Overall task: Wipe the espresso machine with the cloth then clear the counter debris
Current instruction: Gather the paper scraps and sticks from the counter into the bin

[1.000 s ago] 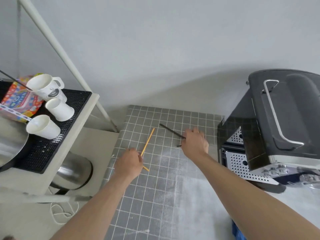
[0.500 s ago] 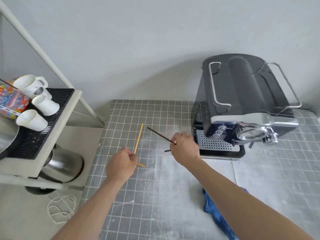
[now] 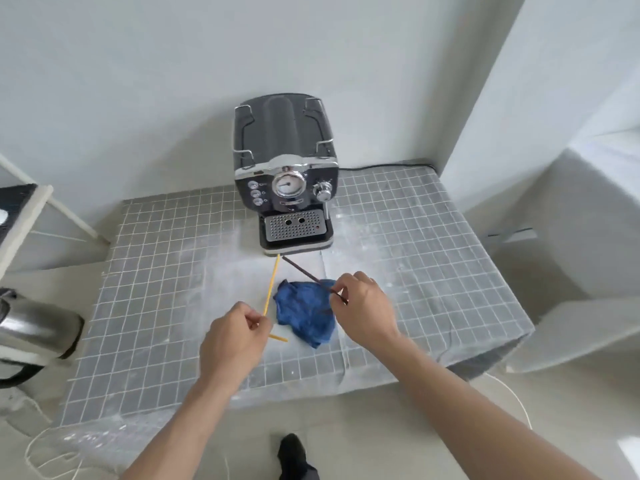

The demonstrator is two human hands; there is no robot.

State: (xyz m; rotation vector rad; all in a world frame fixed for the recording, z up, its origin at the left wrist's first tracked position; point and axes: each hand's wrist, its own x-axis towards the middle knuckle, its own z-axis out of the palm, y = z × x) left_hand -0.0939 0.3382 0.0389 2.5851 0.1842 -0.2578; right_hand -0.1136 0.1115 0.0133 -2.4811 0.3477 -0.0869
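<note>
Single head view, high, facing down at counter [image 3: 398,244].

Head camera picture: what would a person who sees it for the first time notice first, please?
First the black espresso machine, upright at the back of the grey tiled counter, against the wall. Then the two hands in front of it: the left hand pinches a yellow stick, and the right hand pinches a dark stick. Between the hands, a crumpled blue cloth lies on the dusty counter.
</note>
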